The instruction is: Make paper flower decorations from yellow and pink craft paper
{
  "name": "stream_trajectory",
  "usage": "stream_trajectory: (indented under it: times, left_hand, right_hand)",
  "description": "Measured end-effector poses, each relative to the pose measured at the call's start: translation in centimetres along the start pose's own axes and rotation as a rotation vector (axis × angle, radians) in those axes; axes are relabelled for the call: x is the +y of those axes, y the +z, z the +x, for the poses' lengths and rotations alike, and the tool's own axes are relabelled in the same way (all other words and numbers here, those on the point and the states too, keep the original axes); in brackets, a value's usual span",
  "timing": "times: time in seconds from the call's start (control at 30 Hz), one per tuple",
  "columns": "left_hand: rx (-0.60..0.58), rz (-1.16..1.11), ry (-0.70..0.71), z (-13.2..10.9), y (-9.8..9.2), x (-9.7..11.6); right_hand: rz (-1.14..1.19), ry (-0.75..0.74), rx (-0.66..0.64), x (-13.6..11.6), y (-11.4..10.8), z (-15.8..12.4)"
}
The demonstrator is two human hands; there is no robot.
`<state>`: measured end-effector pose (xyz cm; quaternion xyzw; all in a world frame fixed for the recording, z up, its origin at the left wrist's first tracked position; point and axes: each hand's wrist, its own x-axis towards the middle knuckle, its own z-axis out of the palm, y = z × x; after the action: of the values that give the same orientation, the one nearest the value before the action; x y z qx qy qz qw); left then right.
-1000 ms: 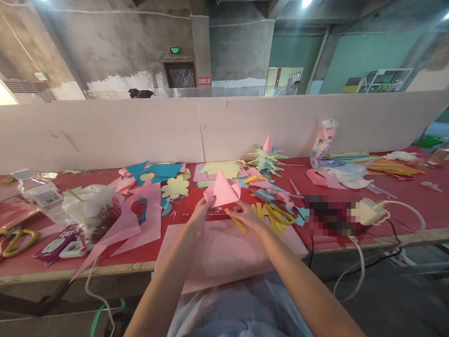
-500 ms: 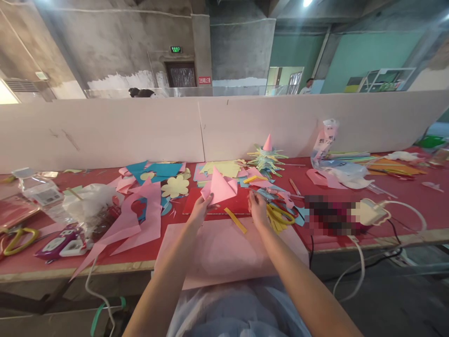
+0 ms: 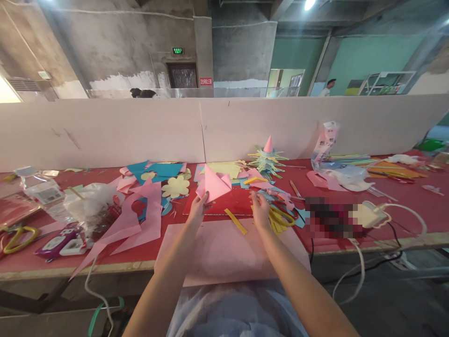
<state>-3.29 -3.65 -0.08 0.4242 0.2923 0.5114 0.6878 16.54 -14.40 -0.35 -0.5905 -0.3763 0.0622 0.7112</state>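
Right hand (image 3: 261, 211) now off one cone (image 3: 213, 185)

matt pink paper cone (image 3: 213, 185), red felt tabletop (image 3: 421, 206)

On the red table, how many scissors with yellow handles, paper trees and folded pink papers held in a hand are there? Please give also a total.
Scissors with yellow handles: 2, one beside the right hand, one at the far left
Paper tree: 1
Folded pink paper: 1, held in the left hand
Total: 4
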Motion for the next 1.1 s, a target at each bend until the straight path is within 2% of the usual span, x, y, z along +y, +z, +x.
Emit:
stream_trajectory:
  times: [0.13, 0.3, 0.43, 0.53, 0.57, 0.6, 0.67, 0.7, 0.83, 1.0, 1.1]
  left_hand:
    - [-0.039, 0.051, -0.024, -0.2, 0.4, -0.3]
    - [-0.01, 0.071, -0.009, -0.2, 0.1, -0.2]
    - [0.003, 0.083, -0.021, -0.1, 0.1, -0.2]
    - [0.001, 0.094, -0.03, -0.2, 0.2, -0.2]
    - [-0.001, 0.098, -0.031, -0.2, 0.2, -0.2]
    - [-0.005, 0.102, -0.031, -0.3, 0.3, -0.2]
    - [-0.014, 0.11, -0.031, -0.4, 0.3, -0.1]
    - [-0.018, 0.115, -0.032, -0.4, 0.3, 0.0]
    - [-0.019, 0.135, -0.037, -0.3, 0.2, 0.0]
    - [-0.019, 0.157, -0.045, -0.4, 0.3, 0.0]
    - [-0.019, 0.161, -0.048, -0.5, 0.3, 0.0]
  right_hand:
    - [-0.11, -0.093, -0.25, -0.6, 1.0, -1.3]
    - [-0.189, -0.247, -0.268, -2.5, 1.1, -0.2]
    - [-0.175, -0.374, -0.309, -5.9, -0.2, 4.0]
    - [-0.319, -0.507, -0.153, -7.0, -1.7, 8.6]
    - [-0.436, -0.509, -0.155, -6.7, -2.2, 10.0]
    - [-0.622, -0.469, -0.216, -6.2, -2.9, 11.3]
    - [-1.155, -0.232, -0.447, -4.6, -4.2, 13.2]
    - [-1.246, -0.157, -0.482, -3.7, -4.8, 13.7]
    - [-1.406, 0.003, -0.549, -1.5, -6.8, 14.7]
    - [-1.558, 0.232, -0.667, -1.9, -8.0, 15.6]
    - [-1.59, 0.287, -0.743, -1.9, -8.4, 14.9]
